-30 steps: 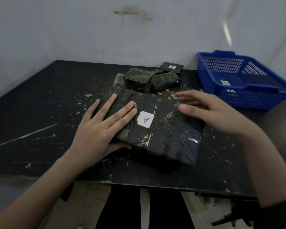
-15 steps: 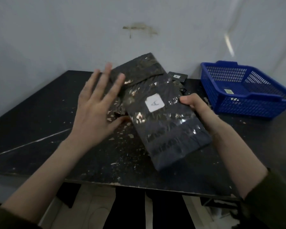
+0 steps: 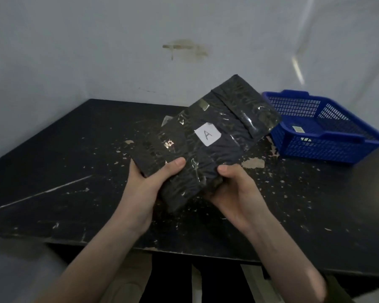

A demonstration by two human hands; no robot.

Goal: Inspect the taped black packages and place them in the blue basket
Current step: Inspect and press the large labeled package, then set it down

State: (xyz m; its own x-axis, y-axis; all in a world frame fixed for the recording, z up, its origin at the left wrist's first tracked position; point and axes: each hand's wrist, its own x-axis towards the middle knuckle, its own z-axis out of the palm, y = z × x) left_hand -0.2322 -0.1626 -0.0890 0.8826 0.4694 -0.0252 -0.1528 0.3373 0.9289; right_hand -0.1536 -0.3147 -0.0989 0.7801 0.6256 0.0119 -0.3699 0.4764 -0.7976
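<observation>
Gripping the taped black package (image 3: 206, 136) at its near end, left hand (image 3: 149, 182) and right hand (image 3: 234, 193) inspect it; placing in far-right blue basket (image 3: 337, 136) not yet done.

A scuffed black table (image 3: 74, 171) carries a blue basket (image 3: 328, 147).

The black package (image 3: 206, 149) is presenting a dark, matt wrapping, overlaid with clear tape (image 3: 247, 122) that is reflecting light in glossy, wrinkled patches. The white label (image 3: 207, 134) is showing a matt, paper-like face. The tabletop (image 3: 64, 167) is displaying a black, dull coating that is chipping into pale flecks and bearing a long light scratch (image 3: 53, 189). The blue basket (image 3: 315, 149) is appearing as moulded plastic, with a smooth, slightly glossy rim and latticed walls. The wall (image 3: 74, 51) is showing a pale, matt painted finish carrying a brownish stain (image 3: 184, 48).
</observation>
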